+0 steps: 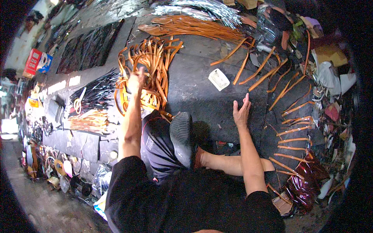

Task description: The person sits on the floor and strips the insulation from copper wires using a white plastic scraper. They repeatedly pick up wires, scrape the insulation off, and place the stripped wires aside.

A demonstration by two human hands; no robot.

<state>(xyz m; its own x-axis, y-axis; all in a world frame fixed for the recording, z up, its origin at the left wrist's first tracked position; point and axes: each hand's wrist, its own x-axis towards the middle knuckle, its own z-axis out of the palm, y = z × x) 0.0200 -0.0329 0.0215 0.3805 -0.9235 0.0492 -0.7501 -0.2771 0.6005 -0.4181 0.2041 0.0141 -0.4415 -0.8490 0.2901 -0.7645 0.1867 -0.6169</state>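
Strap sorting: left hand point(136, 79) closed on the tangled orange straps point(149, 64), right hand point(241, 110) open, empty; best drawn out singly to avoid snagging.

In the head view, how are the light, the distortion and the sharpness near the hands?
Head view: the fisheye bends the edges, with black corners; glare whitens the silvery strips at the top; the left hand, on the orange straps, looks slightly blurred; the open right hand is sharper, above the dark mat.
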